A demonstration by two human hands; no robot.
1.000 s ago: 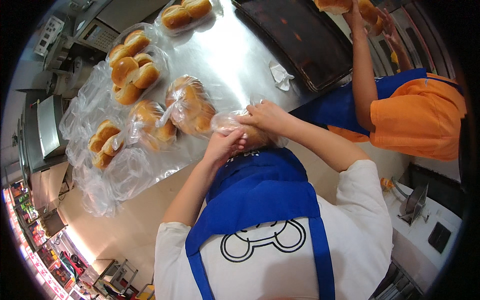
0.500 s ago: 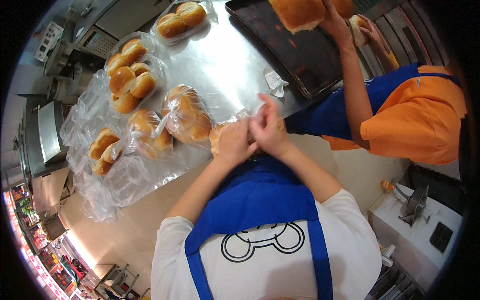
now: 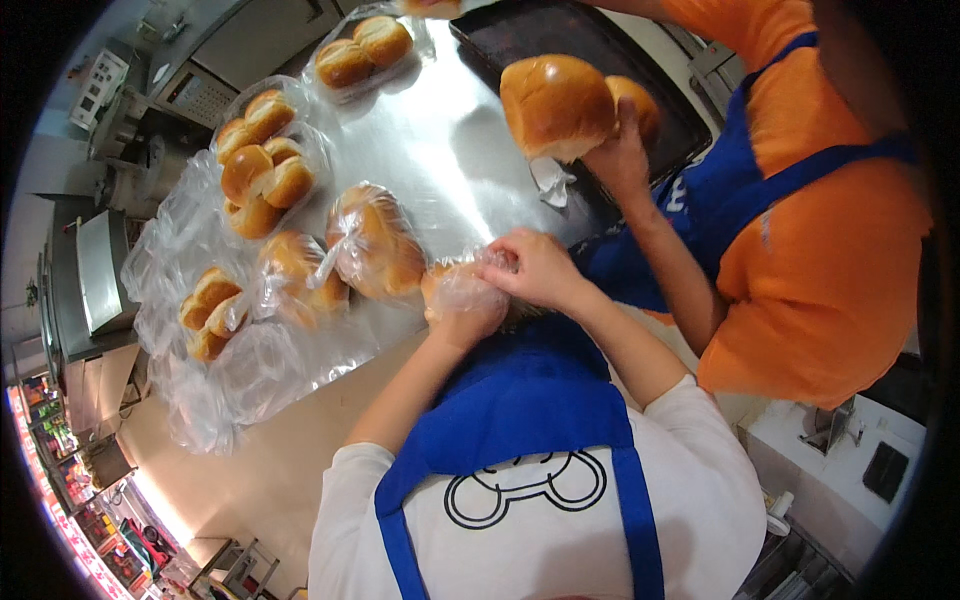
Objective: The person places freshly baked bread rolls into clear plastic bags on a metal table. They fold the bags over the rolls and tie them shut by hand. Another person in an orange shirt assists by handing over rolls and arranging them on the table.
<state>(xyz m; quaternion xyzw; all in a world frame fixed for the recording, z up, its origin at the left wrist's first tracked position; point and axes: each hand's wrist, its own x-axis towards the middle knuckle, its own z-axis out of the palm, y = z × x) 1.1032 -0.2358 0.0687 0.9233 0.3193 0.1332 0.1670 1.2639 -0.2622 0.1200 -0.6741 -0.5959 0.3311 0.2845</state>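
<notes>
At the table's near edge, a clear plastic bag [image 3: 462, 277] with golden bread [image 3: 432, 287] inside lies right in front of me. My left hand [image 3: 472, 308] is closed on the bag, with clear film over its fingers. My right hand [image 3: 540, 268] pinches the film just beside it, its fingers bent together. Part of the bread is hidden behind my hands. Touching distance to the left is a tied bag of bread [image 3: 375, 243], with another bagged loaf [image 3: 293, 270] next to it.
More buns [image 3: 262, 175] in bags and loose plastic bags [image 3: 195, 400] cover the table's left side. A co-worker in orange [image 3: 830, 270] stands close on my right, holding bread [image 3: 560, 105] over a dark baking tray [image 3: 640, 60]. Crumpled white paper [image 3: 550, 182] lies by the tray.
My right hand has gone from raised fingers to pinching the film, which now covers my left fingers. The co-worker has leaned in, bringing bread down and left over the table.
</notes>
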